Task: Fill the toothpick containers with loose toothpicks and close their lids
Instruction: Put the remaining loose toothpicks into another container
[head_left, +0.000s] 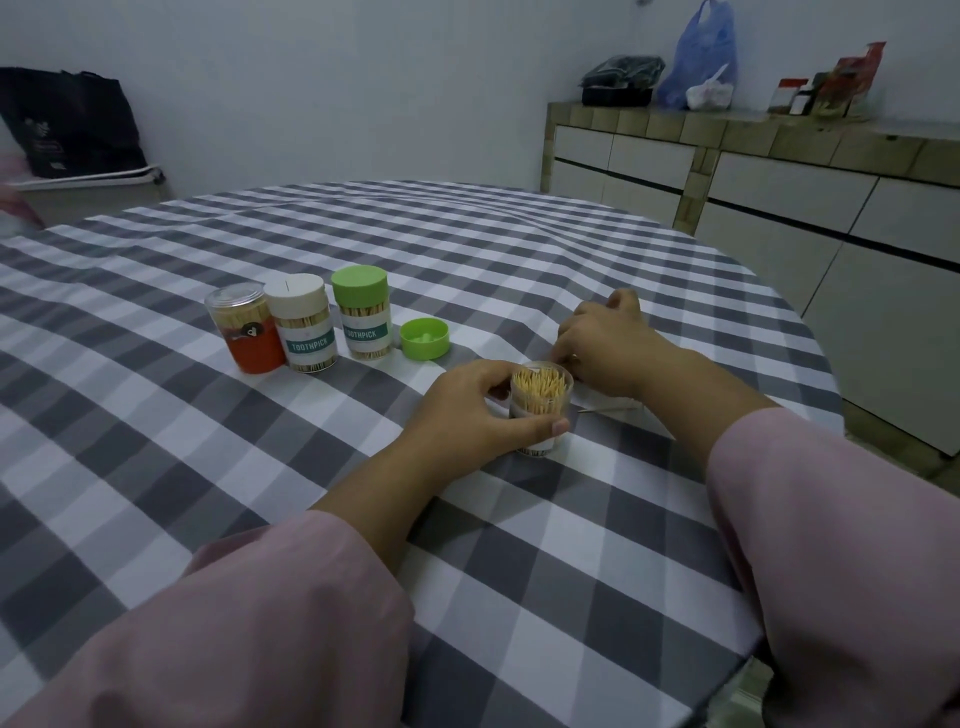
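My left hand holds the open jar so it stays up on the counter. My right hand curls behind it, maybe picking loose toothpicks; I cannot tell. The green lid waits nearby.

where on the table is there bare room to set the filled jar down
Bare checked tablecloth lies behind the three closed toothpick jars, and left of the left hand. Crowded: around the loose green lid, the open clear jar and right hand.
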